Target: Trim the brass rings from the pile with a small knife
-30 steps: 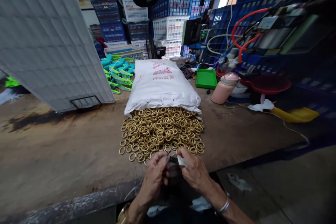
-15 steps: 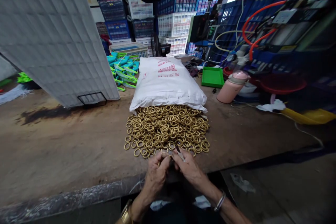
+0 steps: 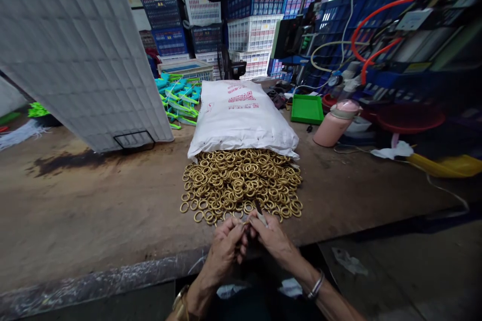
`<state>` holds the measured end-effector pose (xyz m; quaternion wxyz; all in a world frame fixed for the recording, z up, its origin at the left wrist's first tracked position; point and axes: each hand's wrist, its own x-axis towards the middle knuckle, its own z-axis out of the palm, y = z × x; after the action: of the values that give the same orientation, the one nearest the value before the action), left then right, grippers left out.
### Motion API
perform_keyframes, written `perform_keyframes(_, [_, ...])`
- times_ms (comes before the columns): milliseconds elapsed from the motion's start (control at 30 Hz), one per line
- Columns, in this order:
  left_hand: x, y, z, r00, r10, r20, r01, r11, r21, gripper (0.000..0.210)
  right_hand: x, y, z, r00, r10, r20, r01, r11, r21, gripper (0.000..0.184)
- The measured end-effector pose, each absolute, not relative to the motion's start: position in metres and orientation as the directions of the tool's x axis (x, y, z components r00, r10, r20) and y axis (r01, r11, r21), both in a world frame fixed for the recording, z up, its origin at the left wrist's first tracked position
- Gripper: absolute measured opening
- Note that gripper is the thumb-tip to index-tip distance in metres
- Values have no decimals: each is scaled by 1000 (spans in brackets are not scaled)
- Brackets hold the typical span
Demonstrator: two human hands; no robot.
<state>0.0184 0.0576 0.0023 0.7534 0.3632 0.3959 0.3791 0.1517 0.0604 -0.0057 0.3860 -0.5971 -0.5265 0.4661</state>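
Observation:
A white sack [image 3: 241, 120] with red print lies on the table, and a heap of brass-coloured rings [image 3: 241, 180] spreads from its near end. At the heap's near edge my left hand [image 3: 226, 243] pinches a brass-coloured ring [image 3: 246, 223], mostly hidden by the fingertips. My right hand [image 3: 274, 238] meets it fingertip to fingertip. Between its thumb and fingers sits a small knife [image 3: 258, 207], dark blade pointing up and away, pale handle partly covered.
A tall quilted grey panel [image 3: 86, 60] stands on the left. Green and turquoise plastic pieces [image 3: 178, 98] lie beside the sack. At the right are a green tray [image 3: 307, 109], a pink bottle [image 3: 335, 125] and a yellow scoop-like piece [image 3: 448, 164]. Stacked crates [image 3: 256, 32] fill the back.
The fingers of my left hand have shifted, with the lower ones showing more. The knife in my right hand stands slightly more upright. The whole view has moved a little.

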Motion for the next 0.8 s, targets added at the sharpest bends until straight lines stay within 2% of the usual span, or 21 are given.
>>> perform_keyframes(67, [19, 58, 3, 364, 866, -343, -260, 448, 855, 30, 153, 59, -5, 14, 997, -81, 375, -80, -924, 25])
perform_keyframes(167, [19, 59, 4, 334, 862, -381, -225, 465, 856, 34, 154, 55, -3, -72, 997, -16, 549, 26, -835, 18])
perform_keyframes(233, [20, 60, 5, 324, 865, -383, -199, 458, 867, 36, 154, 51, -2, -143, 989, -36, 645, 66, -761, 15])
perform_keyframes(400, [20, 59, 7, 288, 896, -338, -132, 387, 912, 36, 153, 48, -6, -181, 979, -94, 792, 88, -604, 25])
perform_keyframes(600, [13, 49, 11, 379, 855, -354, -134, 430, 893, 32, 165, 53, -12, -56, 994, -92, 905, 11, -426, 26])
perform_keyframes(800, [12, 48, 6, 407, 833, -375, -361, 524, 772, 31, 177, 67, -9, 140, 986, 86, 920, -97, -379, 16])
